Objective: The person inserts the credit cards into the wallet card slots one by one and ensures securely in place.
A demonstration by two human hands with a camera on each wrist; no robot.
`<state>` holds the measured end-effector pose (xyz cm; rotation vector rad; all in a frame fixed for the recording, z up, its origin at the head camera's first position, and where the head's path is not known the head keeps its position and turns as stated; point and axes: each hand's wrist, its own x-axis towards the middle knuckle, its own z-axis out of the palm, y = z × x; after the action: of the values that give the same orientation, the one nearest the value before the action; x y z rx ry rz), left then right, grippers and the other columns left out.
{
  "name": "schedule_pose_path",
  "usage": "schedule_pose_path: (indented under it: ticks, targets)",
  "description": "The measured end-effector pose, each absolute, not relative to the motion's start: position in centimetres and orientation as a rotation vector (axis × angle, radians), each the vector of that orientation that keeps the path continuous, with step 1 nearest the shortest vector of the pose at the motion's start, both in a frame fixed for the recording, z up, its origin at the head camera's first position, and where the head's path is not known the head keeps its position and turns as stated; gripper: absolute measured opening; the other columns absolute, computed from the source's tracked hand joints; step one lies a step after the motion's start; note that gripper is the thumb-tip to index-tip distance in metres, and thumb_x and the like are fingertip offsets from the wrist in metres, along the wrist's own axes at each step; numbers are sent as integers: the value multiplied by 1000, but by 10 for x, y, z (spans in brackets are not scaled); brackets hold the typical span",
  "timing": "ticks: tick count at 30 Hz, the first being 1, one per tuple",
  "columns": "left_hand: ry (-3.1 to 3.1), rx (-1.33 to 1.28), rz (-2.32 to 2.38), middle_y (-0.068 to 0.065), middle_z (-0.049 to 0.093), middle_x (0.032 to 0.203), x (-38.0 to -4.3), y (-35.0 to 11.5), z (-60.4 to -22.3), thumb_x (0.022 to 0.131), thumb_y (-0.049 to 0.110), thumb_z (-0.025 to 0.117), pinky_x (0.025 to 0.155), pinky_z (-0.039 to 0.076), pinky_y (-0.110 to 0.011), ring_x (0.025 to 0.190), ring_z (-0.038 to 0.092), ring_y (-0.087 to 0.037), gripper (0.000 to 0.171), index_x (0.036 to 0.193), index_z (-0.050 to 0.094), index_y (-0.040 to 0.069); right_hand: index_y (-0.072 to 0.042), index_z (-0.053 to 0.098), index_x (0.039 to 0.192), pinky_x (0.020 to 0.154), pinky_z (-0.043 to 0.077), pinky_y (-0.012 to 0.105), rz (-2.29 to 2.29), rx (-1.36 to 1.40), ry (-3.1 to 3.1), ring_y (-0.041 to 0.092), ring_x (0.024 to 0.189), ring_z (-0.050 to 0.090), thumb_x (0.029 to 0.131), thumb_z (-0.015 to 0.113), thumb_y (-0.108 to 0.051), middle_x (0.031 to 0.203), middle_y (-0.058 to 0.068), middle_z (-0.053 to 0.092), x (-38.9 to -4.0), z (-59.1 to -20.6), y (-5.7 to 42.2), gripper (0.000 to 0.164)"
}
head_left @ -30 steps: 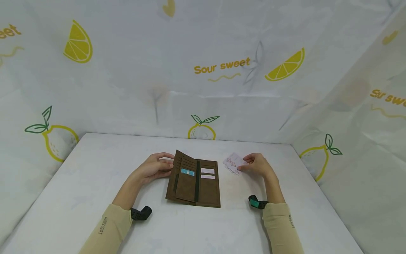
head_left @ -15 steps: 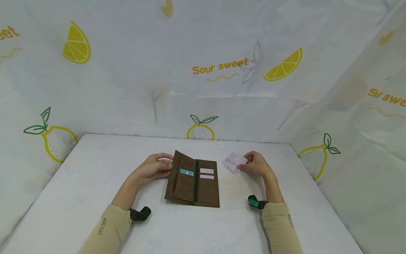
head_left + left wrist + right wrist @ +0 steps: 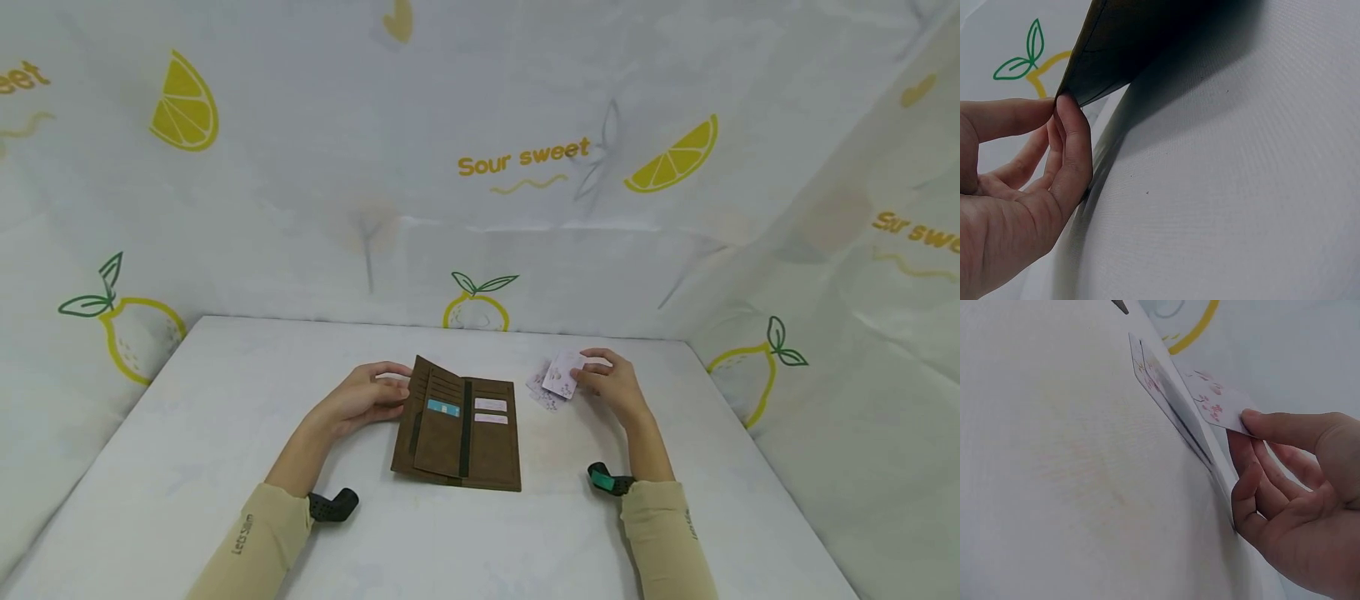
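Observation:
A brown wallet [image 3: 491, 454] lies spread on the table, its left cover tilted up. My left hand [image 3: 365, 397] pinches that cover's outer edge between thumb and fingers, as the left wrist view also shows. One blue card [image 3: 443, 407] sits in a slot on the left side, and two pale cards [image 3: 491, 404] in slots on the right. To the wallet's right, my right hand [image 3: 611, 385] pinches a white card with a pink flower print [image 3: 1216, 400] by its edge, raised over other flower-printed cards [image 3: 543, 399] on the table.
The white table [image 3: 420, 550] runs back to a pale curtain [image 3: 300, 208] printed with lemons, which also hangs along both sides. Black straps with small devices sit on both wrists, the left one [image 3: 334, 505] near the table's surface.
My right hand has lifted one flower-printed card off the small pile and tilted it up, the fingers rising slightly. My left hand and the wallet stay in place.

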<state>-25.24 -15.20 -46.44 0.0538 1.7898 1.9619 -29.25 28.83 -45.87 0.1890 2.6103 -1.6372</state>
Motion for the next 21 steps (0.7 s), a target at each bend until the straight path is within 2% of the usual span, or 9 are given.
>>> schedule_pose_path:
  ticks: [3,6,11,21]
  targets:
    - [1798,58,1953,0,57,92,-253,-152,-465,91,6,64,79,56,-28,84,61,-12,43,131,51,9,-16,52,131,69,53,21,-1713,202,2550,7,77,62,84,76,-26,95,-5,66,-293,-458,287,53]
    - [1800,52,1953,0,57,93,-253,-152,-465,90,6,64,79,56,-28,84,60,-12,43,131,51,9,-12,50,134,74,55,21,-1789,187,2484,4,81,65,86,74,-23,93,-8,68,-294,-456,283,55]
    - [1805,63,1944,0,57,94,-253,-151,-465,91,7,63,79,57,-29,84,60,-12,43,132,51,9,-9,47,136,81,57,26,-1853,138,2412,5,84,67,90,69,-17,101,-1,71,-297,-455,271,52]
    - [1809,45,1947,0,57,91,-253,-152,-465,91,6,63,78,57,-28,82,60,-12,42,131,52,9,-12,56,126,80,58,29,-1773,57,2440,13,89,68,90,68,-20,113,14,69,-302,-451,235,39]
